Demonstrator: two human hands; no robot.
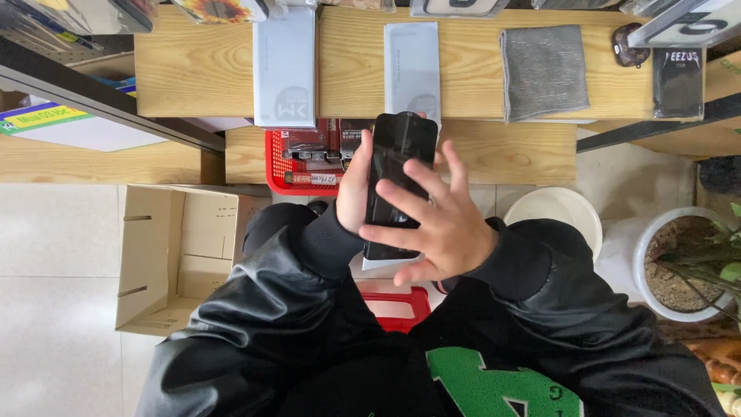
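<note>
A black smartphone (400, 150) stands upright in front of my chest, screen toward me. My left hand (353, 189) grips its left edge from behind, with the fingers hidden behind the phone. Spread flat over the lower half of the screen lies my right hand (436, 224), fingers pressing on the glass. Both arms wear black leather sleeves. A white sheet pokes out under the bottom of the phone.
A wooden bench (193, 69) carries two white flat packages (284, 66), a grey cloth (544, 71) and a dark packet (678, 81). A red basket (297, 162) sits below. An open cardboard box (177, 255), a white bucket (559, 212) and a potted plant (683, 262) stand on the floor.
</note>
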